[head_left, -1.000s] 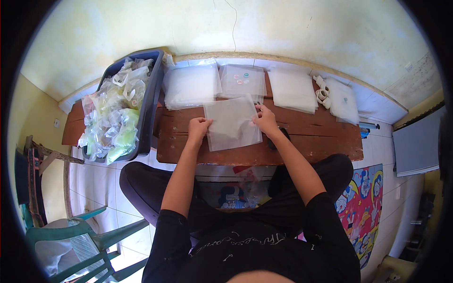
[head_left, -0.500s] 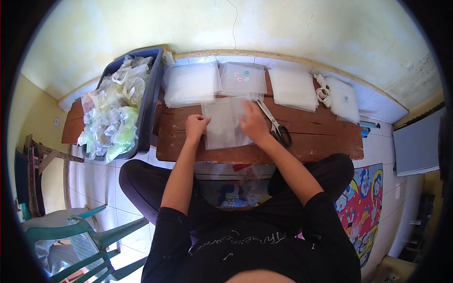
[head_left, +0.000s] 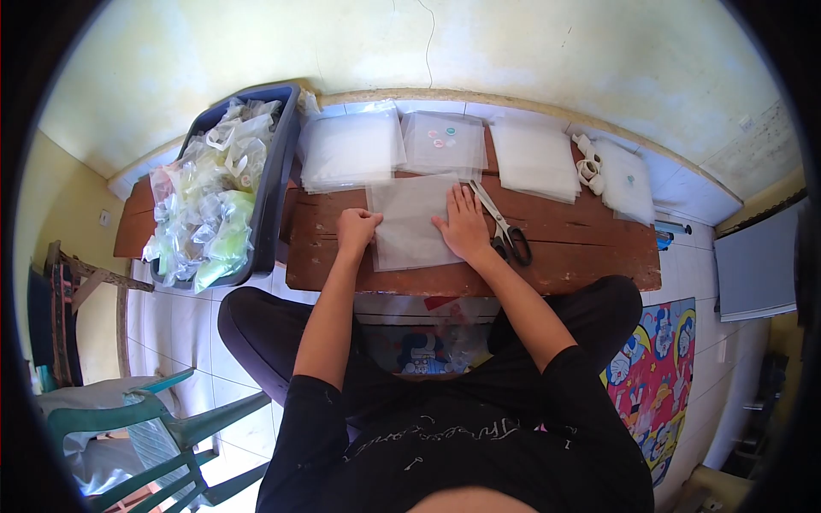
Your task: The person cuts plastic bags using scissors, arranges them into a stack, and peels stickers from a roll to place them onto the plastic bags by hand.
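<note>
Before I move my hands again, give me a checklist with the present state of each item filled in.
1. Left hand on the left edge of the plastic sheet: ok, the fingers are closed at it.
2. Right hand flat on the sheet's right side: ok, palm down, fingers extended.
3. Sheet laid on the wooden table: ok.
4. Scissors well clear of the right hand: not ok, they lie close beside it.
5. Sheet's far edge clear of the left plastic stack: cannot tell, the two seem to meet at a corner.
6. Sheet a single layer: cannot tell.
</note>
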### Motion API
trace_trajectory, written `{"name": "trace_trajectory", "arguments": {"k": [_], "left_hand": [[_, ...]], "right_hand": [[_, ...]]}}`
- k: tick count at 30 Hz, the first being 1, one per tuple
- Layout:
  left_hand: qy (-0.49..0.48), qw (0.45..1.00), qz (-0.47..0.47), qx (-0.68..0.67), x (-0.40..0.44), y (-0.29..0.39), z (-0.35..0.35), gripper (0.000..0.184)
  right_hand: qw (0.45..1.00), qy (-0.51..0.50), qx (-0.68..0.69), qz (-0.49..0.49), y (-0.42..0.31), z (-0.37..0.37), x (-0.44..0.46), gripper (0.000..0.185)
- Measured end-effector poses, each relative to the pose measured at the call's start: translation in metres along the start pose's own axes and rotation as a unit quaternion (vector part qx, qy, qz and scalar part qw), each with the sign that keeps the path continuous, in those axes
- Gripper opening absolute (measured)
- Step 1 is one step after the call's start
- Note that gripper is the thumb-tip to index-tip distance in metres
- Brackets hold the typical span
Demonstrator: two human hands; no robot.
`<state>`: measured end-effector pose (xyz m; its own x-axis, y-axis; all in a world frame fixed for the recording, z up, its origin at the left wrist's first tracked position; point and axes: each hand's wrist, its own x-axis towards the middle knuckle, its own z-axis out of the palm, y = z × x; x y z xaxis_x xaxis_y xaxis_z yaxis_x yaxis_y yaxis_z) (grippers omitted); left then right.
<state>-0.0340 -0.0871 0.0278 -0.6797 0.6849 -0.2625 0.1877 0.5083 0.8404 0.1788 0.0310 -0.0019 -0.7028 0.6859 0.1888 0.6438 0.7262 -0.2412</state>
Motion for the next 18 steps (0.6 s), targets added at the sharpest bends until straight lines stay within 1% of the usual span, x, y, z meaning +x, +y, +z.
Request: {"name": "trace_trajectory", "arguments": {"k": [3,5,6,8,15,18], "left_hand": [[-0.001,1.000,-0.007,-0.004,0.001,-0.005,-0.001,0.020],[-0.007,1.000,-0.015,0.000,0.001,-0.007,-0.002,0.022],[-0.005,1.000,-0.016,0.002,0.000,-0.007,-0.004,0.022],[-0.002,1.000,-0.016,-0.025,-0.003,-0.007,-0.005,0.023],[-0.003,0.999,-0.022,-0.032,-0.009,-0.007,-0.013,0.023],[-0.001,0.999,-0.029,-0.013,-0.005,-0.010,-0.013,0.023]], "right_hand": [[1.000,0.016,-0.007,0.008,-0.006,-0.002,0.000,0.071],[0.998,0.050,0.001,-0.037,-0.014,-0.003,0.005,0.071],[0.998,0.050,0.004,-0.039,-0.019,-0.002,0.009,0.071],[0.994,0.068,0.065,-0.051,-0.026,0.001,0.018,0.070],[0.996,0.060,0.053,-0.034,-0.035,0.018,0.032,0.071],[0.998,0.033,0.046,-0.026,-0.036,0.018,0.029,0.071]]}}
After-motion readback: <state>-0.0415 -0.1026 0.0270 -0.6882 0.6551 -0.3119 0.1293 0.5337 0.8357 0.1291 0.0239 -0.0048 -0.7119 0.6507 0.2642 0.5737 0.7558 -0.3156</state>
